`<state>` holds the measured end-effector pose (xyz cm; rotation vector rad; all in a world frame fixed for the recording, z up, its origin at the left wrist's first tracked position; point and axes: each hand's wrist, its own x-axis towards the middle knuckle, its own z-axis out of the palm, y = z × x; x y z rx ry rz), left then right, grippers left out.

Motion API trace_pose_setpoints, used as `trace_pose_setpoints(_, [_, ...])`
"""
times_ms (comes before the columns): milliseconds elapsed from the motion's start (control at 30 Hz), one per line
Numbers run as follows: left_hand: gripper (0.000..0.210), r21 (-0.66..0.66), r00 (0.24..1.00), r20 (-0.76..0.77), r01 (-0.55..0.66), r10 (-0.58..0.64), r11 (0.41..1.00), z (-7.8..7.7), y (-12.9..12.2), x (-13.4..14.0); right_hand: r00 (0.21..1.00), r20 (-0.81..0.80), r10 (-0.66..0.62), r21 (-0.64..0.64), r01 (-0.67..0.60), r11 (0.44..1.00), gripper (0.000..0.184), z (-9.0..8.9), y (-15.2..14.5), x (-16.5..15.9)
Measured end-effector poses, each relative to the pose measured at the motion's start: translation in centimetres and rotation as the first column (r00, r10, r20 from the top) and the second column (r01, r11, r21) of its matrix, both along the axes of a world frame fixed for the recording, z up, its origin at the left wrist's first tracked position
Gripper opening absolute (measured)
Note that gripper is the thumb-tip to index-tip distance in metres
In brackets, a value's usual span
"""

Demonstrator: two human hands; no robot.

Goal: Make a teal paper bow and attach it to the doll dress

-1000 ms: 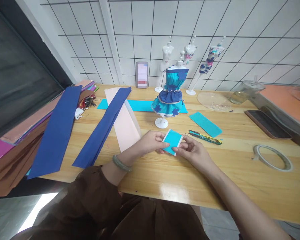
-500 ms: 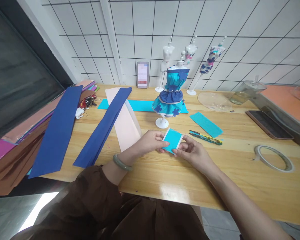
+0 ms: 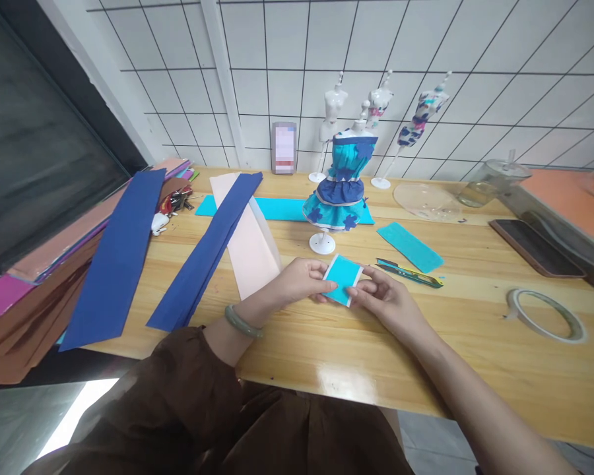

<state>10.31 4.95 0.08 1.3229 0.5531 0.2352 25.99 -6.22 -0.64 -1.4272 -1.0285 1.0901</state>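
Between my two hands is a small turquoise paper piece (image 3: 343, 276) with white strips along two opposite edges. My left hand (image 3: 304, 280) pinches its left side, thumb on top and fingers underneath. My right hand (image 3: 383, 298) grips the right edge beside the white strip. Just beyond stands a small mannequin (image 3: 347, 181) in a blue and turquoise paper dress, on a round white base. To the right lie a utility knife (image 3: 410, 273) and a turquoise paper strip (image 3: 410, 247).
Dark blue paper strips (image 3: 205, 254) and a pale pink sheet (image 3: 250, 247) lie to the left. A tape roll (image 3: 546, 315) and a dark phone (image 3: 537, 247) are at the right. Bare mannequins, an upright phone (image 3: 284, 148) and a lidded cup (image 3: 490, 181) stand at the back.
My right thumb has shifted up slightly along the right edge of the turquoise piece. Both hands still hold it in nearly the same place; the view has shifted a little.
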Motion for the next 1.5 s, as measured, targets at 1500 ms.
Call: trace_pose_setpoints(1500, [0.032,-0.117,1.000,-0.020,-0.019,0.017,0.993,0.2,-0.1,0.0,0.986,-0.098,-0.132,0.018,0.135,0.991,0.045,-0.1,0.2,0.4])
